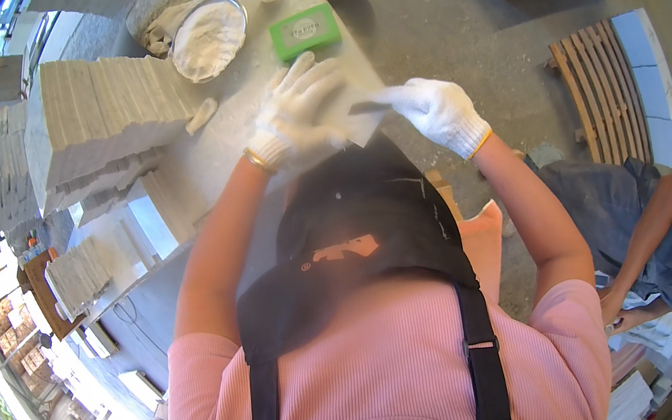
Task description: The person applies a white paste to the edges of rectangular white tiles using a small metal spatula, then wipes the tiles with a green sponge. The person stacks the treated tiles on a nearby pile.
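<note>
I see the right hand (445,116) clenching a flat tool (368,108); left of that grip, the left hand (294,110) is splayed, fingers pointing toward a green box (305,32).

Beyond the pale desk (234,108), a grey, scuffed floor (458,33) carries a slatted wooden pallet (603,94) at upper right, while bright light floods in at lower left.

matt blade (361,109), probably metal

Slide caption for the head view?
White-gloved right hand holding a slim dark tool, white-gloved left hand spread beside a bright green rectangular box on a pale worktop.
</note>
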Demonstrator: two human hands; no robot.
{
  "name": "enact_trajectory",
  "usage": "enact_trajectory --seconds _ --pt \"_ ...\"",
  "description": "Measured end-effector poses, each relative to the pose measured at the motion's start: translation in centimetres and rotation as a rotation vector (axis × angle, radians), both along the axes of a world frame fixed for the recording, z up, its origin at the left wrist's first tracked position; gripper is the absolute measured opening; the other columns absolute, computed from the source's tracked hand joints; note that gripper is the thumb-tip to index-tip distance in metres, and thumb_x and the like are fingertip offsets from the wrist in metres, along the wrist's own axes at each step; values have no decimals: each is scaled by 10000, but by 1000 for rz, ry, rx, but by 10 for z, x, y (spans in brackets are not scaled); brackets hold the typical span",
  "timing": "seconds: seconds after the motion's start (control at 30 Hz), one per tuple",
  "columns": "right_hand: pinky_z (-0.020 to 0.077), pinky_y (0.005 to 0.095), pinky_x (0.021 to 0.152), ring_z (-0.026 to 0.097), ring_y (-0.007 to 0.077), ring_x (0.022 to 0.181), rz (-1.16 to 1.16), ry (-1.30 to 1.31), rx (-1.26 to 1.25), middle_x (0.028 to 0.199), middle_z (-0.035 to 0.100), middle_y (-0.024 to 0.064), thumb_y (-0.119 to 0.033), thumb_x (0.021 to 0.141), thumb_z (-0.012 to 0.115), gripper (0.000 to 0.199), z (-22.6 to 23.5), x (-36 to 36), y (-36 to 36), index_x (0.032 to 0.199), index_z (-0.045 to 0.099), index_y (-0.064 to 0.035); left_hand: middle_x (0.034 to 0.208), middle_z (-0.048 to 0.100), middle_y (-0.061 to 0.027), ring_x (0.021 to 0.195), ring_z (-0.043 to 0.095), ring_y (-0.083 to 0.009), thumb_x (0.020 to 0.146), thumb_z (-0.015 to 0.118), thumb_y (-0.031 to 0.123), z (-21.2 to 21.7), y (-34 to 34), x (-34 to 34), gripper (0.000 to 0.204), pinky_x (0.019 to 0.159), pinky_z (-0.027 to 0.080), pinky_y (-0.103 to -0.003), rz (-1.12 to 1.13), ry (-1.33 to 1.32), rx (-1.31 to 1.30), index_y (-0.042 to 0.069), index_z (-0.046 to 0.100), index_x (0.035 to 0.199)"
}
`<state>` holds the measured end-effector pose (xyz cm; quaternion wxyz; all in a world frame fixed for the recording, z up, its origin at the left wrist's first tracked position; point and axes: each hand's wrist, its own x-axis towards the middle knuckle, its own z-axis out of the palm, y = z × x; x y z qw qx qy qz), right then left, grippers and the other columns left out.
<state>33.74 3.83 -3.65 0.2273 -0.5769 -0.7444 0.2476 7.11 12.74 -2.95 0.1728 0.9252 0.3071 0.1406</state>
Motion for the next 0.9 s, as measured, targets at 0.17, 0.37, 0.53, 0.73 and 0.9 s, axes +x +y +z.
enact_trajectory --seconds 0.17,0.37,0.53,0.73,0.9 --pt "557 377 719 674 296 803 -27 24 93 906 699 72 -176 945 637 320 -9 -5 1 1226 729 -301 1535 486 -95 1467 358 -381 604 820 466 -3 3 -1 858 1190 285 -524 -17 20 -18 145 599 1368" --pt "557 368 724 667 299 803 -117 105 143 882 693 71 -158 938 641 321 -7 -7 -5 1215 733 -291 1554 465 -87 1486 333 -365 607 822 465 -4 1 -2 873 1201 271 -522 -12 28 -20 154 584 1387" --pt "556 364 740 675 285 819 40 23 -19 942 715 78 -155 935 644 319 -2 -13 -11 1215 737 -276 1441 571 -129 1377 458 -444 692 705 748 -7 4 -1 888 1106 371 -561 -39 -18 108 126 625 1320" --pt "556 404 760 687 325 843 -45 141 70 917 710 120 -161 911 572 320 -1 -16 -16 1172 743 -231 1432 577 -129 1375 461 -441 681 720 731 -8 4 -1 888 1105 377 -557 -46 -54 112 120 624 1317" --pt "561 385 769 690 314 813 -23 144 -39 946 727 114 -138 890 632 304 2 -24 -32 1147 768 -230 1543 476 -85 1484 332 -370 606 806 440 -1 0 0 863 1205 270 -513 3 26 -26 155 585 1390"
